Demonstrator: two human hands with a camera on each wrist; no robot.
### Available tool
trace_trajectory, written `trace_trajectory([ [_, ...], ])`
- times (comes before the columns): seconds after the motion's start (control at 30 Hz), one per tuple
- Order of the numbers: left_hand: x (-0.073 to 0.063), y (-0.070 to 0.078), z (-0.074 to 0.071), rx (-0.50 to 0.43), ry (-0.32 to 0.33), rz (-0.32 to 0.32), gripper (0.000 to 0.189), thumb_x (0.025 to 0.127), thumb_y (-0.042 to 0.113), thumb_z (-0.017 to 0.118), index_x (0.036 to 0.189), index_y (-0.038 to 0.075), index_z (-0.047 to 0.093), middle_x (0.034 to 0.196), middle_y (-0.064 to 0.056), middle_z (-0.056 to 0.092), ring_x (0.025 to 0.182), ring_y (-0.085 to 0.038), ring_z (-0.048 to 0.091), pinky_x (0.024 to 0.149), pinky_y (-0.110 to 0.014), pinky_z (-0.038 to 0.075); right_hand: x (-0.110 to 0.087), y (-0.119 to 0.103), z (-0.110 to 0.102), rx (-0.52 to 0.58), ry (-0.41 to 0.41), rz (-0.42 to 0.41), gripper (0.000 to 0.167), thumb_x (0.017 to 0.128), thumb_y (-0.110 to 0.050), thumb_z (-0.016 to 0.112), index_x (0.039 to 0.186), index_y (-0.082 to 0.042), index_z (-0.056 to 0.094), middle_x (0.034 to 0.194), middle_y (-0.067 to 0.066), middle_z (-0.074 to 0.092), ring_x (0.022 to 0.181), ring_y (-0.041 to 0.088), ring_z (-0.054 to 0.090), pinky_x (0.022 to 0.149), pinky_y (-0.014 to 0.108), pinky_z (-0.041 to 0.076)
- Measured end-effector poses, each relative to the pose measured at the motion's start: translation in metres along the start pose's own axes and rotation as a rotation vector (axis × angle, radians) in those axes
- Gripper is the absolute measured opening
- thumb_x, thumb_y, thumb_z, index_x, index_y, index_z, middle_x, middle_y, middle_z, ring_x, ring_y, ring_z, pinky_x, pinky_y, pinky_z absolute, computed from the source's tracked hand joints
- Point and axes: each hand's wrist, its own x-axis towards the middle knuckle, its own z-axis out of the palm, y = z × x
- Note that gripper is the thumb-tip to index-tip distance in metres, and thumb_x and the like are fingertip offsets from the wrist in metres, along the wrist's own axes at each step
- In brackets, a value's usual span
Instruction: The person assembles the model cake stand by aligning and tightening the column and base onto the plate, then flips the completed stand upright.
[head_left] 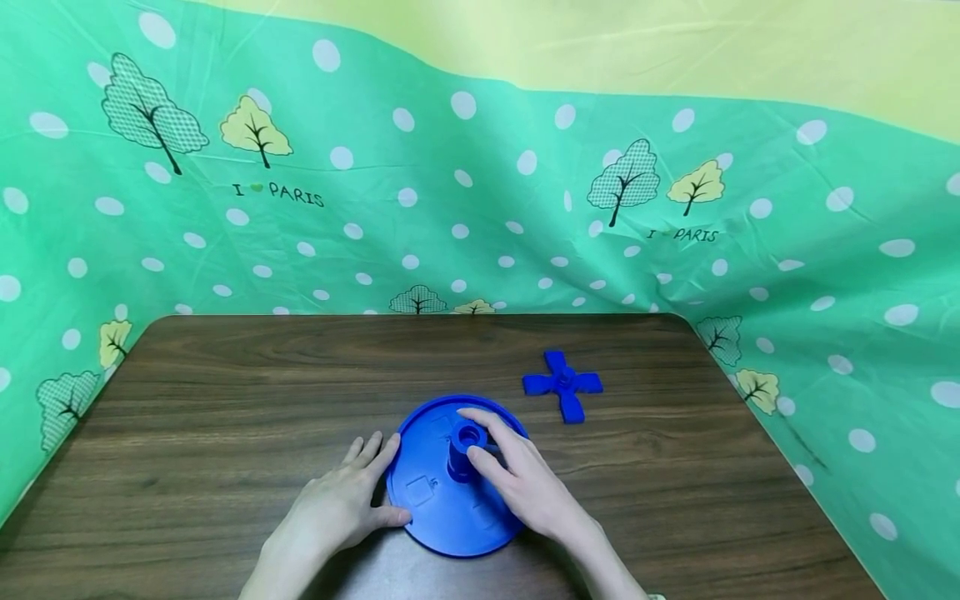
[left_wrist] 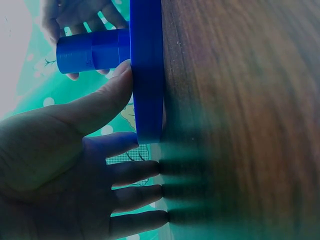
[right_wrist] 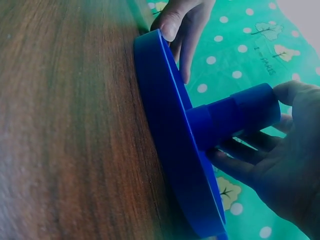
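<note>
A round blue disc (head_left: pixel 450 525) with a raised rim lies flat on the table. From its middle stands a hollow blue tube (head_left: pixel 459 465), upright and slightly stepped along its side. My left hand (head_left: pixel 337 504) rests at the disc's left edge with fingers spread and fairly straight; its thumb touches the top of the rim in the left wrist view, while several fingertips reach the table. My right hand (head_left: pixel 528 479) holds the tube from the right, thumb near its top end and fingers around its far side. In the right wrist view the tube (right_wrist: pixel 232 117) partly hides those fingers.
A blue cross-shaped piece (head_left: pixel 564 383) with flat arms lies behind and to the right of the disc. The brown wood-grain table (head_left: pixel 225 400) has rounded far corners. A green dotted cloth (head_left: pixel 480 200) hangs around its back and sides.
</note>
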Motion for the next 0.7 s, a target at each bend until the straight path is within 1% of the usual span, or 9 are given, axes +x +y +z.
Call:
trace_trajectory([
  [0.07, -0.0001, -0.0004, 0.0001, 0.001, 0.002, 0.002, 0.101, 0.079, 0.059, 0.08, 0.161, 0.021, 0.036, 0.168, -0.015, 0.033, 0.156, -0.044, 0.029, 0.107, -0.081, 0.034, 0.0003, -0.0001, 0.0004, -0.001, 0.001, 0.003, 0.042, 0.105, -0.039, 0.056, 0.147, -0.039, 0.049, 0.155, -0.008, 0.052, 0.149, 0.02, 0.046, 0.121, 0.057, 0.038],
  [0.17, -0.0004, -0.0006, 0.0, 0.004, 0.005, 0.005, 0.101, 0.08, 0.06, 0.08, 0.161, 0.021, 0.036, 0.168, -0.015, 0.033, 0.156, -0.044, 0.03, 0.106, -0.081, 0.035, 0.0003, -0.0011, 0.0006, -0.002, 0.016, 0.011, 0.04, 0.104, -0.042, 0.059, 0.143, -0.033, 0.052, 0.145, -0.009, 0.058, 0.132, 0.016, 0.059, 0.111, 0.046, 0.049],
  [0.27, -0.0006, -0.0005, 0.0001, 0.006, 0.008, 0.007, 0.1, 0.08, 0.059, 0.08, 0.161, 0.021, 0.036, 0.168, -0.016, 0.033, 0.156, -0.044, 0.03, 0.106, -0.082, 0.035, -0.0002, -0.002, 0.0002, -0.002, 0.027, 0.016, 0.041, 0.103, -0.043, 0.061, 0.141, -0.028, 0.053, 0.136, -0.009, 0.062, 0.113, 0.012, 0.063, 0.098, 0.034, 0.054],
  [0.3, -0.0006, -0.0004, 0.0001, 0.006, 0.009, 0.007, 0.1, 0.08, 0.059, 0.08, 0.161, 0.021, 0.036, 0.168, -0.016, 0.033, 0.156, -0.044, 0.03, 0.106, -0.082, 0.035, -0.0004, -0.0018, 0.0001, 0.0, 0.029, 0.016, 0.042, 0.102, -0.042, 0.062, 0.141, -0.028, 0.053, 0.135, -0.009, 0.062, 0.11, 0.012, 0.064, 0.096, 0.033, 0.055],
  [0.4, -0.0006, -0.0001, 0.0002, 0.008, 0.009, 0.005, 0.1, 0.079, 0.059, 0.08, 0.161, 0.021, 0.036, 0.168, -0.015, 0.034, 0.156, -0.043, 0.03, 0.106, -0.081, 0.035, -0.0007, -0.0011, 0.0002, -0.004, 0.03, 0.016, 0.046, 0.101, -0.041, 0.064, 0.144, -0.032, 0.05, 0.143, -0.007, 0.06, 0.121, 0.016, 0.063, 0.103, 0.041, 0.054],
  [0.47, -0.0003, 0.0, 0.0003, 0.01, 0.009, 0.004, 0.101, 0.079, 0.06, 0.08, 0.161, 0.021, 0.036, 0.168, -0.015, 0.033, 0.156, -0.043, 0.03, 0.106, -0.082, 0.035, -0.0006, -0.0005, 0.0006, -0.009, 0.027, 0.014, 0.048, 0.101, -0.04, 0.065, 0.146, -0.037, 0.049, 0.149, -0.007, 0.057, 0.133, 0.019, 0.059, 0.11, 0.05, 0.05],
  [0.53, -0.0001, 0.0001, 0.0005, 0.01, 0.007, 0.002, 0.101, 0.079, 0.06, 0.08, 0.161, 0.021, 0.036, 0.168, -0.015, 0.033, 0.156, -0.043, 0.03, 0.106, -0.082, 0.034, -0.0003, 0.0001, 0.0012, -0.013, 0.024, 0.012, 0.048, 0.101, -0.04, 0.065, 0.146, -0.04, 0.048, 0.153, -0.008, 0.054, 0.141, 0.02, 0.054, 0.114, 0.055, 0.046],
  [0.6, 0.0002, 0.0001, 0.0008, 0.009, 0.006, 0.001, 0.101, 0.079, 0.059, 0.08, 0.161, 0.021, 0.036, 0.168, -0.015, 0.033, 0.156, -0.044, 0.03, 0.106, -0.082, 0.034, 0.0, 0.0005, 0.0018, -0.014, 0.022, 0.011, 0.045, 0.101, -0.041, 0.065, 0.143, -0.043, 0.049, 0.151, -0.009, 0.055, 0.143, 0.019, 0.052, 0.116, 0.056, 0.044],
  [0.7, 0.0008, 0.0, 0.0013, 0.008, -0.002, -0.005, 0.101, 0.08, 0.06, 0.08, 0.162, 0.022, 0.035, 0.169, -0.015, 0.032, 0.156, -0.044, 0.029, 0.107, -0.082, 0.034, 0.0001, 0.001, 0.0025, -0.01, 0.026, 0.007, 0.041, 0.101, -0.042, 0.065, 0.14, -0.043, 0.051, 0.147, -0.011, 0.058, 0.139, 0.017, 0.055, 0.113, 0.054, 0.046],
])
